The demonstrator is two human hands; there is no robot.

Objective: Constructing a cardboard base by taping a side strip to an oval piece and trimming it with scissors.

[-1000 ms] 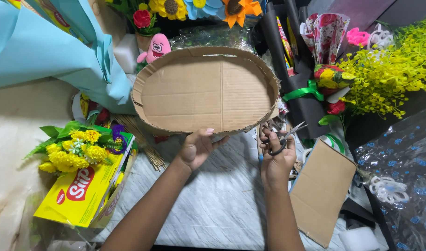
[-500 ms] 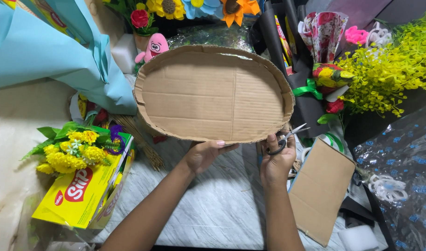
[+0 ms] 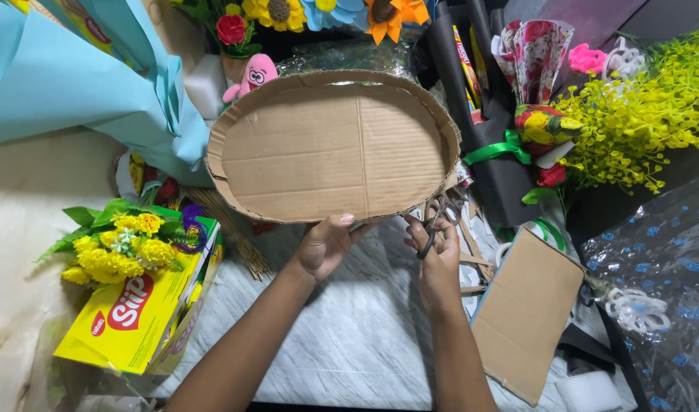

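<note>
Resting nearest on the pale marbled table (image 3: 349, 336), both forearms reach forward over bare surface. The left hand (image 3: 322, 246) pinches the near rim of an oval cardboard tray (image 3: 330, 145), fingers closed on it. Just beside it, the right hand (image 3: 438, 255) grips scissors (image 3: 429, 229) at the same edge. A flat cardboard sheet (image 3: 526, 313) lies right; a yellow box (image 3: 128, 320) lies left. Beyond the tray, paper flowers (image 3: 319, 11) crowd the far edge.

two bare forearms rise from the bottom centre of the frame, no sleeves, watches or bracelets showing. the left hand (image 3: 324, 246) and right hand (image 3: 438, 259) wear no gloves; fingernails look short and unpainted.
</note>
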